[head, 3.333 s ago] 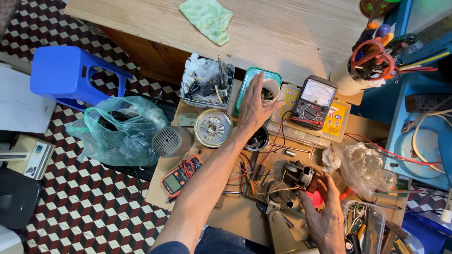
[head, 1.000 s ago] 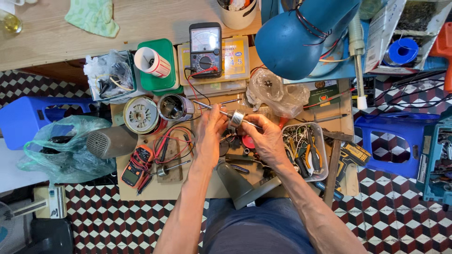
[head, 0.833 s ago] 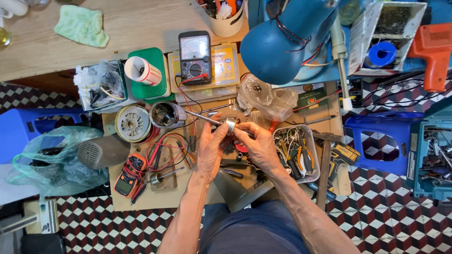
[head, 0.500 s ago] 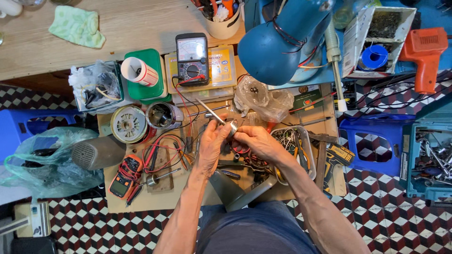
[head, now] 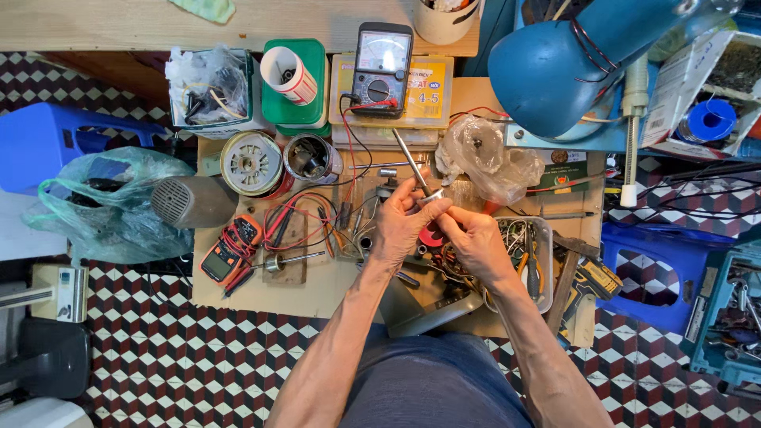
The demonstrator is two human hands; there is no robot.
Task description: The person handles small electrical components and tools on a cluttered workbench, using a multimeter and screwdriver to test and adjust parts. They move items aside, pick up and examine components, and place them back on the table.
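**One rod, held in both hands**

Your left hand (head: 400, 226) and right hand (head: 476, 238) pinch a small metal part (head: 432, 198) on one thin rod (head: 412, 164) above the board (head: 317, 293). The rod's long axis slants up-left toward one black meter (head: 382, 59). One orange meter (head: 230, 247) lies left.

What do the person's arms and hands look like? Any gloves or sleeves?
No gloves. The left hand and right hand are bare, and both forearms are uncovered with no sleeve in view. No watch, ring or bracelet shows. Dark blue-grey clothing covers the lap.
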